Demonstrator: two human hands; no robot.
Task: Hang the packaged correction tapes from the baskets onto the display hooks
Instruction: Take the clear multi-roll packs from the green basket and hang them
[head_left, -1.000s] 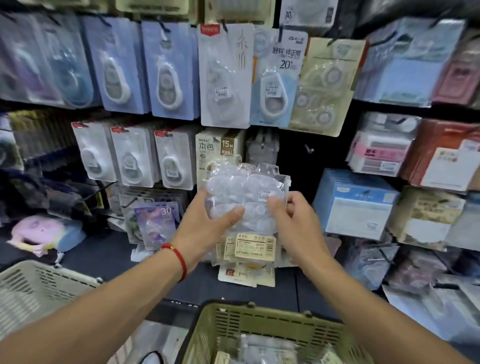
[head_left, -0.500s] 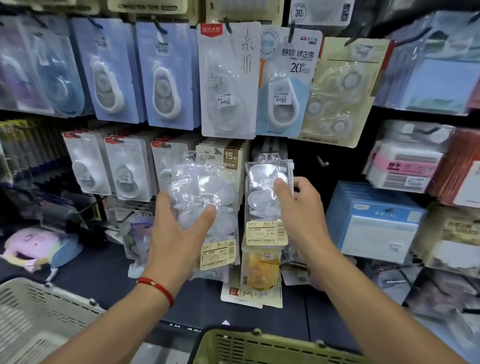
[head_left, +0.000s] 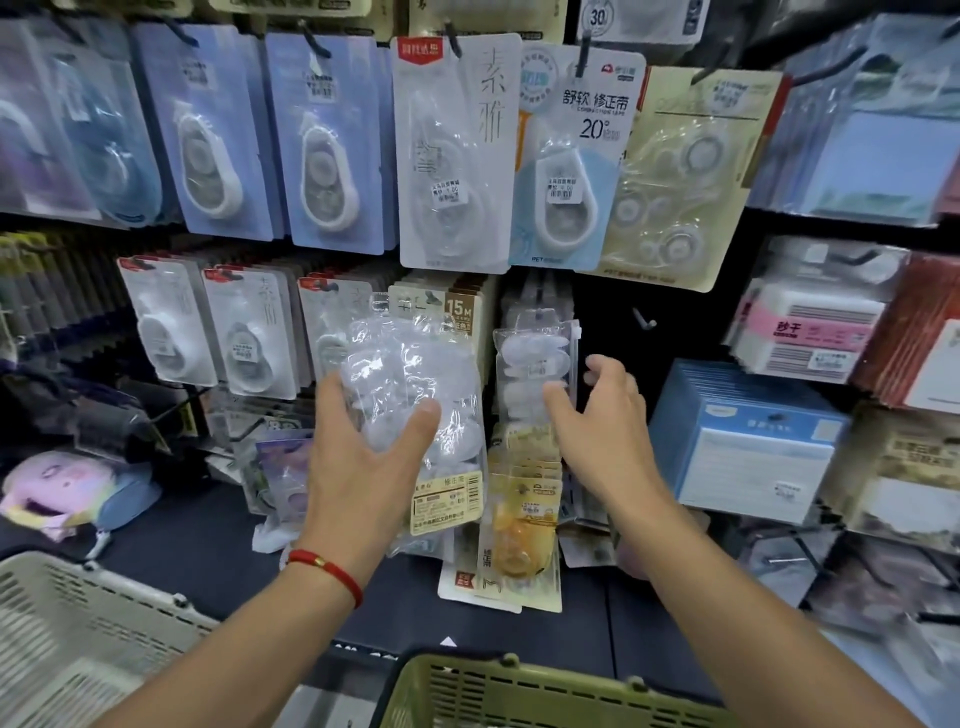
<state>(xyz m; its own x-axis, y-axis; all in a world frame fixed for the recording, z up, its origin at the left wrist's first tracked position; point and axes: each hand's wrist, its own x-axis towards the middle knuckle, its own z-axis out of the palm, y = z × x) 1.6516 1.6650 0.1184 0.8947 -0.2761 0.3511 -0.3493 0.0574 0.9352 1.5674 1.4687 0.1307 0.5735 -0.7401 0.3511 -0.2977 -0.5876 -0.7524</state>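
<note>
Two hands in view, two baskets below; left hand gripped a stack of clear crinkly plastic packs of white correction tapes, thumb across the front, fingers behind, held up before the lower row of hooks; number of packs in the stack not countable through the glare. Right hand spread and relaxed, fingertips just beside one narrow clear pack of white correction tape that hung at the black display hook; touching or not, could not be told. Judged as the hanging step, one pack just seated. Best done by peeling a single pack off the stack, finding its top hole, keeping it level, sliding it fully back on the hook and checking that it hung straight before release; stack kept steady and clear of the neighbouring cards. One bare hook peg seen to the right. Green slotted plastic basket at bottom centre, beige slotted plastic basket at lower left; contents not visible.
</note>
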